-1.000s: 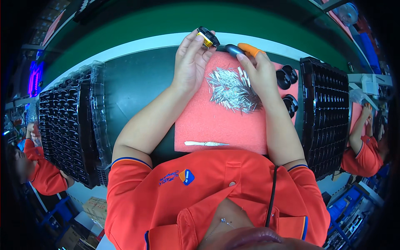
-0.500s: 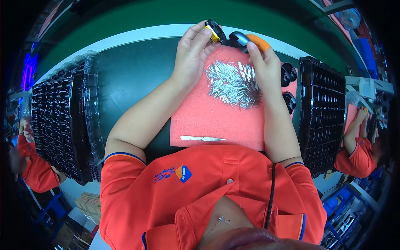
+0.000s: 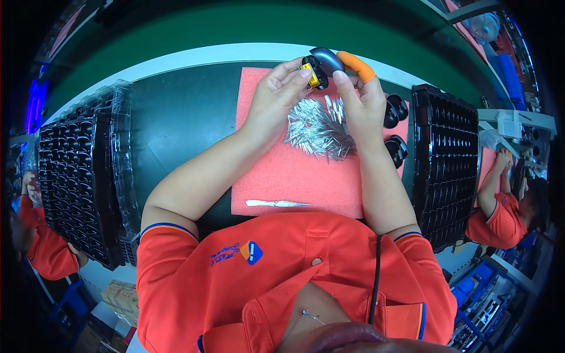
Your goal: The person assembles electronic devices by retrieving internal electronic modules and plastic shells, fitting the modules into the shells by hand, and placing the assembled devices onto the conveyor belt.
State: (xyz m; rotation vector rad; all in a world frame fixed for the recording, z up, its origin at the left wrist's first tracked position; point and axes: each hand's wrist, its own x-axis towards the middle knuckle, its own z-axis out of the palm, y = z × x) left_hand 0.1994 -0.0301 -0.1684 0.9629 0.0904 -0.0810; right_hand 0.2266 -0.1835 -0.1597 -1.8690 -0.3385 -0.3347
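Observation:
Above the far part of a pink foam mat (image 3: 282,176), my left hand (image 3: 272,100) pinches a small black part (image 3: 322,81) with a yellow patch on its face. My right hand (image 3: 366,109) grips a dark, glossy rounded shell (image 3: 327,60) between thumb and fingers. An orange finger cot (image 3: 356,66) covers one of its fingers. Shell and black part are close together, and I cannot tell whether they touch. Below my hands, many thin silvery pins (image 3: 318,129) lie in a loose pile on the mat.
Near the mat's front edge lies a slim white pointed tool (image 3: 276,203). Black rounded parts (image 3: 396,150) sit at its right side, beside my right forearm. Stacked black moulded trays stand left (image 3: 73,188) and right (image 3: 446,165). Other people work at both sides.
My hands have come closer together, bringing the shell next to the black part. The shell has turned, now showing its outer curve. The whole view has shifted slightly.

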